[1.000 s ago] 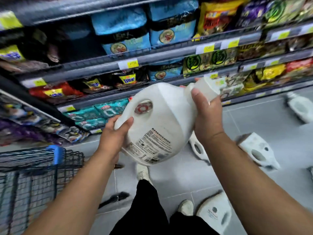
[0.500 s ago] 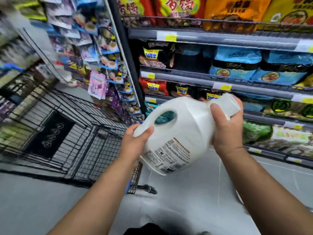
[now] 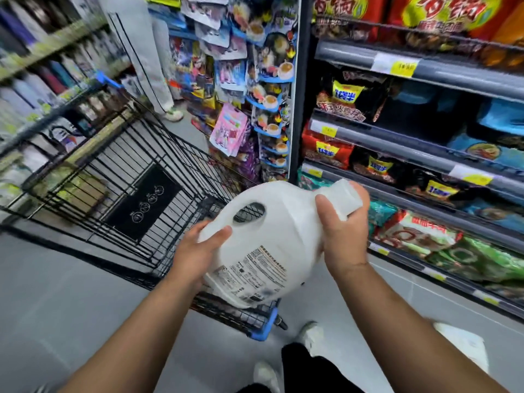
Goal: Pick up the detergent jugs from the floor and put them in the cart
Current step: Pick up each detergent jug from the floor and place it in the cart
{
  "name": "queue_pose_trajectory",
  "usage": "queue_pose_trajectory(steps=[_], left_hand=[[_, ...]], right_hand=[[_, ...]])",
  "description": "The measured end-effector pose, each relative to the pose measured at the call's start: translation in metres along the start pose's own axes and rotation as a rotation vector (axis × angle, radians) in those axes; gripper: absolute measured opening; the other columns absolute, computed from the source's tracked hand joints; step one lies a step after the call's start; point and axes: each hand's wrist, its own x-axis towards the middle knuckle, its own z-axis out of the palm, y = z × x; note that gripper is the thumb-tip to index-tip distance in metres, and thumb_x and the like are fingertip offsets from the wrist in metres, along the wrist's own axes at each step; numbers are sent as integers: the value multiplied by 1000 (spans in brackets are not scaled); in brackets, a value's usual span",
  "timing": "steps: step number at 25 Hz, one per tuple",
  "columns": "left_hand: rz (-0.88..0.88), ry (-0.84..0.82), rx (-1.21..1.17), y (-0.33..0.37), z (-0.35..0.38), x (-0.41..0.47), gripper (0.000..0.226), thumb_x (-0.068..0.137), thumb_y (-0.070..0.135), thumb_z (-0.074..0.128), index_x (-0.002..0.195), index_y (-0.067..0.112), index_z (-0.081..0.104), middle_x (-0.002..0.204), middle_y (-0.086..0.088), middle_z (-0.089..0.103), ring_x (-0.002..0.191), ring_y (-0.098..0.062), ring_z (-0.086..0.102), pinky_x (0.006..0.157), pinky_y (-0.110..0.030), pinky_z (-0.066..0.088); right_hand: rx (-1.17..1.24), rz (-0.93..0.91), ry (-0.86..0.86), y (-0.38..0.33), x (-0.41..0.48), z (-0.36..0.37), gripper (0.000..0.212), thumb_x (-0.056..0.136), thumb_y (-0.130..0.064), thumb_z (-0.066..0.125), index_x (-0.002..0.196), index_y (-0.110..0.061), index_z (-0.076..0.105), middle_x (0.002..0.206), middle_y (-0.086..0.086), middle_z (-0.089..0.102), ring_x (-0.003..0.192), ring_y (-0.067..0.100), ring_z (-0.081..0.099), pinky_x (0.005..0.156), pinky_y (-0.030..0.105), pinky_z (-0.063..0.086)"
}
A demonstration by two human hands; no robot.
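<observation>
Two hands on one white detergent jug [image 3: 263,242]. The left hand [image 3: 195,251] has its thumb pressed on the side just below the handle hole, with the other fingers tucked under the base, mostly hidden. The right hand [image 3: 343,231] is wrapped tight round the neck and cap [image 3: 344,197]. The jug's tilted, cap to the right, up in the air over the near right corner of the black wire cart [image 3: 119,165]. Looks like the carry step, nearly at the drop. Next move, I'd guess: swing it left past the rim and lower it in. The blurry white thing on the floor [image 3: 465,344], near right, may be another jug.
</observation>
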Motion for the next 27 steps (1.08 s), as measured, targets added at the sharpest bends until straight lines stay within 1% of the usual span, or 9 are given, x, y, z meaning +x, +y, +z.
queue_pose_trajectory(steps=[4, 8, 10, 15, 18, 20, 22, 24, 27], left_hand=[[-66, 93, -14, -1, -7, 32, 51, 80, 29, 79, 125, 28, 56, 113, -5, 69, 80, -24, 72, 47, -27, 55], [-122, 98, -22, -9, -16, 70, 48, 79, 30, 80, 122, 28, 58, 114, -7, 71, 82, -26, 74, 58, -35, 60], [-160, 95, -26, -11, -20, 89, 52, 77, 28, 81, 124, 25, 58, 113, -7, 71, 81, -25, 74, 58, -34, 59], [-270, 33, 32, -18, -31, 149, 53, 77, 28, 82, 124, 29, 57, 104, 2, 70, 81, -23, 70, 58, -32, 56], [-298, -41, 121, -24, -34, 187, 57, 79, 32, 80, 130, 32, 53, 98, 6, 69, 77, -22, 70, 53, -34, 59], [-316, -79, 133, -33, -33, 220, 62, 77, 29, 82, 131, 30, 54, 107, 2, 68, 83, -23, 71, 69, -45, 63], [-345, -134, 160, -44, -27, 249, 59, 76, 29, 83, 128, 31, 55, 114, -1, 69, 90, -27, 71, 75, -51, 62], [-334, -179, 186, -60, -16, 273, 52, 77, 31, 82, 123, 34, 57, 114, -1, 70, 89, -23, 70, 70, -39, 62], [-323, -256, 227, -88, 6, 293, 55, 79, 34, 81, 129, 31, 57, 116, 0, 71, 87, -18, 69, 68, -34, 61]], right_hand=[[-59, 31, -98, 22, 27, 30, 56, 71, -24, 70, 119, -19, 41, 97, -8, 51, 75, -15, 54, 70, 8, 46], [-128, 76, -172, 41, 50, 56, 45, 70, -24, 72, 105, -30, 44, 96, -9, 52, 76, -13, 54, 71, 8, 45], [-177, 114, -179, 55, 60, 65, 52, 69, -24, 78, 108, -29, 44, 98, -5, 53, 78, -10, 54, 74, 11, 47], [-337, 190, -98, 101, 70, 92, 58, 76, -18, 81, 116, -24, 41, 111, 4, 53, 98, 17, 54, 90, 29, 47], [-389, 204, -7, 130, 71, 108, 59, 73, -28, 84, 115, -26, 41, 105, -4, 52, 99, 18, 55, 95, 37, 49], [-412, 229, 82, 153, 72, 114, 63, 66, -42, 81, 113, -28, 42, 107, -2, 55, 102, 21, 57, 96, 41, 49], [-443, 229, 156, 171, 71, 120, 60, 66, -42, 78, 112, -26, 44, 104, -6, 54, 96, 6, 57, 95, 33, 48], [-464, 204, 211, 187, 73, 121, 57, 68, -36, 76, 113, -20, 45, 96, -17, 49, 83, -14, 50, 87, 19, 45], [-516, 168, 254, 205, 75, 114, 56, 69, -31, 76, 114, -17, 46, 93, -19, 48, 78, -18, 49, 78, 7, 39]])
